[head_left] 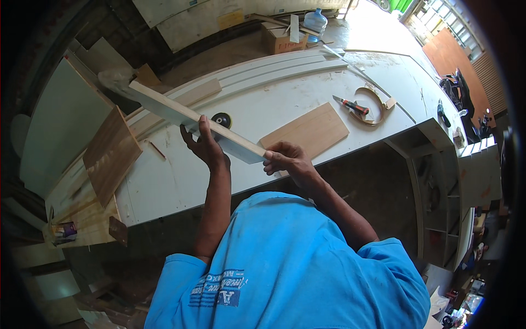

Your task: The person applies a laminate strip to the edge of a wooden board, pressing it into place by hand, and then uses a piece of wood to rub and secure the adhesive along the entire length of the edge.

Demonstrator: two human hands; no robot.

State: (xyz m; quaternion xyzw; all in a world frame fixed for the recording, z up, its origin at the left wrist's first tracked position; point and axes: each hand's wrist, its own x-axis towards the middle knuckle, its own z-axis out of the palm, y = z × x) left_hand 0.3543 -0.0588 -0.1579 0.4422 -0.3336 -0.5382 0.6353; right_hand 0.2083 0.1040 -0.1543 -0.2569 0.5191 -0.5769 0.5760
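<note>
I hold a long board point(164, 107) with a white face and pale wood edge slantwise above the white worktable point(181, 192). My left hand point(206, 141) grips its middle from below, thumb over the edge; my right hand point(287, 162) pinches its lower right end. A round black sanding pad point(221, 120) lies just behind the board. A rectangular light wood panel point(304, 129) lies partly behind my right hand. An orange-and-black utility knife point(358, 108) rests beside a coil of edge banding point(374, 118).
Long white strips point(279, 70) lie along the far edge. A dark veneer panel point(111, 156) sits at left. Beyond are a cardboard box point(282, 39) and a water jug point(314, 24). An open cabinet carcass point(438, 203) stands at right, below small tools point(442, 114).
</note>
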